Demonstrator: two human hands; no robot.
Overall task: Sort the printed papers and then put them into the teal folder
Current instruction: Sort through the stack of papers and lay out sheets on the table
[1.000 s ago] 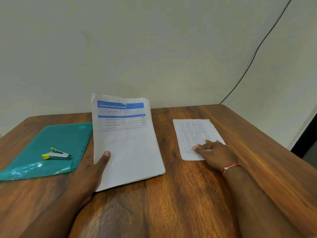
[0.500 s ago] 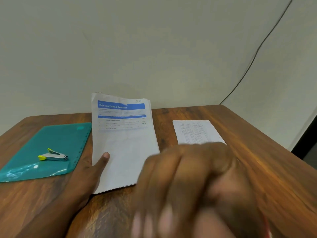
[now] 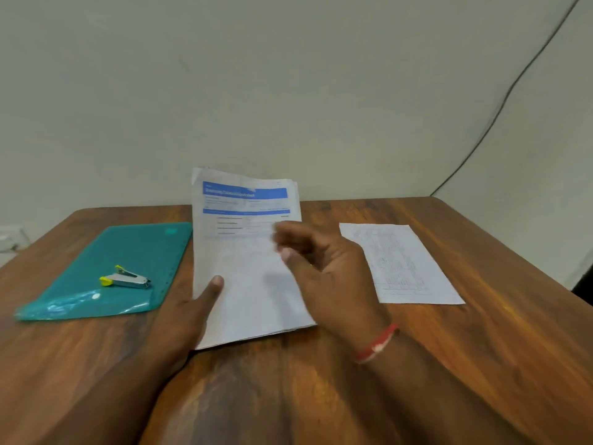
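Now the right hand (image 3: 324, 271) has left the single sheet (image 3: 401, 264), far right of the teal folder (image 3: 138, 248), for the paper stack (image 3: 244, 284) beside it, its grip unclear through blur; the left hand (image 3: 189, 313) pinches the stack, so sorting continues

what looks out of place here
A small stapler sits on the teal folder, which would block opening it. The loose sheet lies apart on the right, angled against the stack the left hand holds.
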